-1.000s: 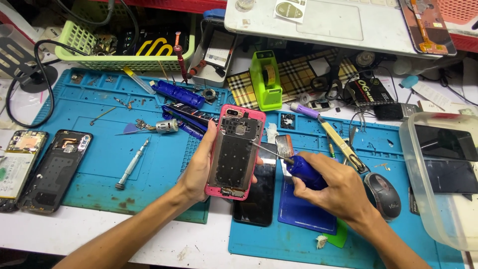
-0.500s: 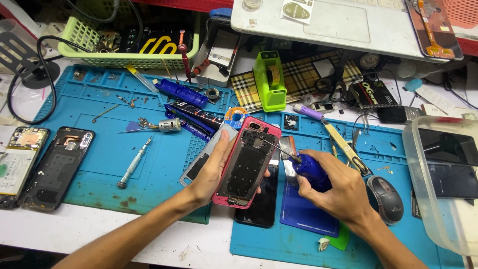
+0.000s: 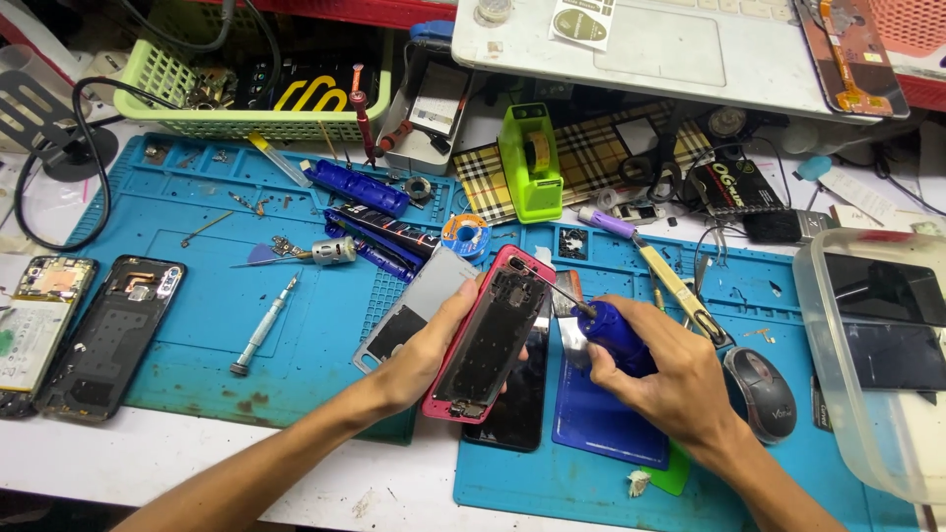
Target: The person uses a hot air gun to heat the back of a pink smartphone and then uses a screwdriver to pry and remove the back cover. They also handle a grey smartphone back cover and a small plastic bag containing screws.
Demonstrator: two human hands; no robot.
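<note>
1. Our left hand [image 3: 426, 350] grips the pink-framed phone [image 3: 490, 335] from its left side, fingers wrapped on the edge, thumb along the frame; phone is tilted, open back up, lifted a bit off the mat.
2. Our right hand [image 3: 662, 379] is shut around a blue screwdriver [image 3: 613, 335]; its thin tip meets the phone's upper right edge.
3. Under and beside the phone: a black phone [image 3: 510, 409] lying flat and a dark blue panel [image 3: 603, 419] on the right blue mat [image 3: 552, 488], w/ a green scrap [image 3: 675, 473] peeking out below our wrist.
4. Grey plate [image 3: 414, 305] lies just left of the pink phone, partly behind our left fingers.
5. Right of our right hand: a dark mouse [image 3: 761, 389], then a clear plastic tub [image 3: 867, 374] w/ dark screens inside.
6. Left blue mat [image 3: 197, 325]: a small silver screwdriver [image 3: 261, 325] lies alone; at the far left edge, two opened phones [image 3: 74, 330] side by side.
7. Mid-distance: solder spool [image 3: 465, 234], a small motor [image 3: 333, 250], a blue case [image 3: 357, 187], a purple-handled tool [image 3: 645, 251].
8. Farther back: green tape dispenser [image 3: 530, 163] on plaid cloth [image 3: 591, 158], green basket [image 3: 177, 89] w/ parts.
9. Farthest: white laptop [image 3: 650, 44].
</note>
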